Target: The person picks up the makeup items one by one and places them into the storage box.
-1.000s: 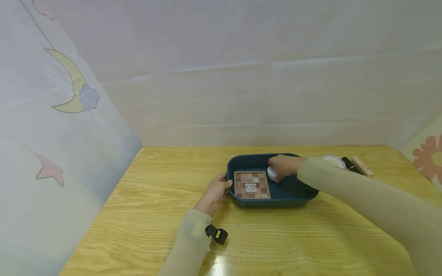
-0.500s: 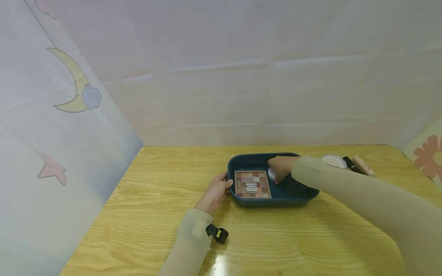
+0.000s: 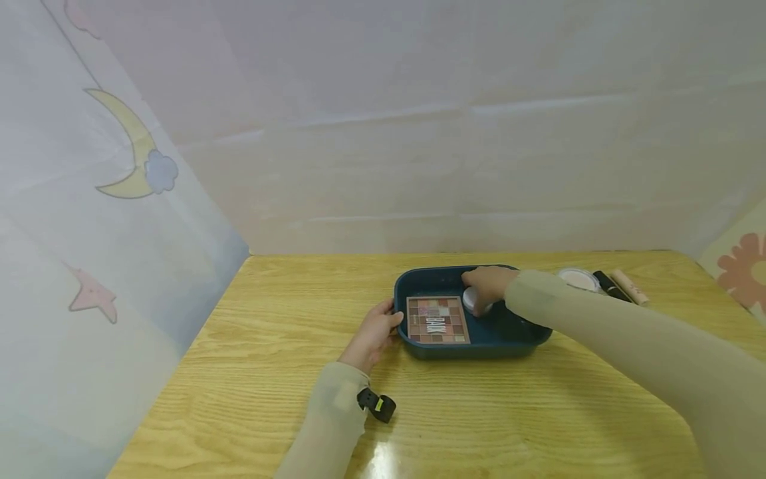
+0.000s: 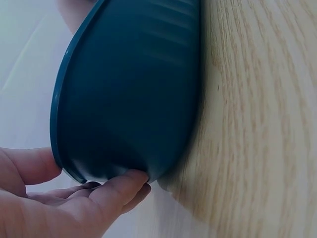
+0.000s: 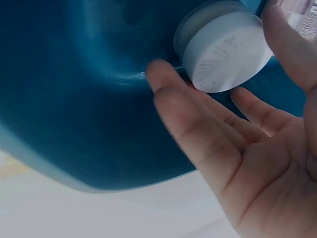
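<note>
A left hand (image 3: 371,334) pinches a rectangular teal plastic tray (image 3: 473,353); the spread right hand (image 3: 491,284), apparently placing a round white case (image 5: 230,54), should withdraw gently.

Tabletop (image 3: 287,306): one. Tray (image 3: 473,353), dark teal: one, near far edge. In tray: one palette (image 3: 438,320) toward left edge, one round white container (image 5: 230,57). Near tabletop's far right corner: one pale round case (image 3: 578,279), two slim tubes, being one black tube (image 3: 612,287), one beige tube (image 3: 630,287). Hands: two, left hand (image 3: 372,332), right hand (image 3: 487,282). Wrist strap (image 3: 377,405): one visible.
</note>
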`<state>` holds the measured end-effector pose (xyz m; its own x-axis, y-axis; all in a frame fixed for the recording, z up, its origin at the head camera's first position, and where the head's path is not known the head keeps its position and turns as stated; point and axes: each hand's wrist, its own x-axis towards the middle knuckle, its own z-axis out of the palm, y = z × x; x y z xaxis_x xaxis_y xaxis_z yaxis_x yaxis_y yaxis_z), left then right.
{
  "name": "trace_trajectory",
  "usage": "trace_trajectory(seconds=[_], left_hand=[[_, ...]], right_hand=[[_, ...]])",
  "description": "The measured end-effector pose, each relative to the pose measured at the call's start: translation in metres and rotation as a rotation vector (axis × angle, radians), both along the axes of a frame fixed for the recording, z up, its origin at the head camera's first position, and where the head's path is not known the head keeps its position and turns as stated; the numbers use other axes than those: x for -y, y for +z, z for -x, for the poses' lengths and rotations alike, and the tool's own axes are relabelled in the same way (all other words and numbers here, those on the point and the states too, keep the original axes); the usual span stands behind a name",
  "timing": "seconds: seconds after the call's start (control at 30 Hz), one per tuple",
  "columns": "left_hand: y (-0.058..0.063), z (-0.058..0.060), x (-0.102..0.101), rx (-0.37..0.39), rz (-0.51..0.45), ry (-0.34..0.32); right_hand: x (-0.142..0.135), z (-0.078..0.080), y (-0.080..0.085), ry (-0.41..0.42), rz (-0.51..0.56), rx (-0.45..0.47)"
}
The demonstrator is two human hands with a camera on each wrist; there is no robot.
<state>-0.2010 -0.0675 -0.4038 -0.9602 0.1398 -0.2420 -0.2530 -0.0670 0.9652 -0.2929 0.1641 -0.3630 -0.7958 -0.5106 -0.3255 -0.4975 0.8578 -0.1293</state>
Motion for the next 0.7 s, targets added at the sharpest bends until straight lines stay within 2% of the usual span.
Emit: trace_trajectory(seconds=[0.17, 0.4, 0.7], left_hand=[[0.001, -0.001, 0.0, -0.008, 0.005, -0.003], [0.0, 0.0, 0.0, 0.002, 0.006, 0.005], [-0.002, 0.002, 0.001, 0.003, 0.007, 0.004]], right_hand=[[0.001, -0.003, 0.002, 0.006, 0.052, -0.011], [0.005, -0.006, 0.004, -0.004, 0.058, -0.033], [-0.003, -0.014, 0.019, -0.026, 0.077, -0.022]])
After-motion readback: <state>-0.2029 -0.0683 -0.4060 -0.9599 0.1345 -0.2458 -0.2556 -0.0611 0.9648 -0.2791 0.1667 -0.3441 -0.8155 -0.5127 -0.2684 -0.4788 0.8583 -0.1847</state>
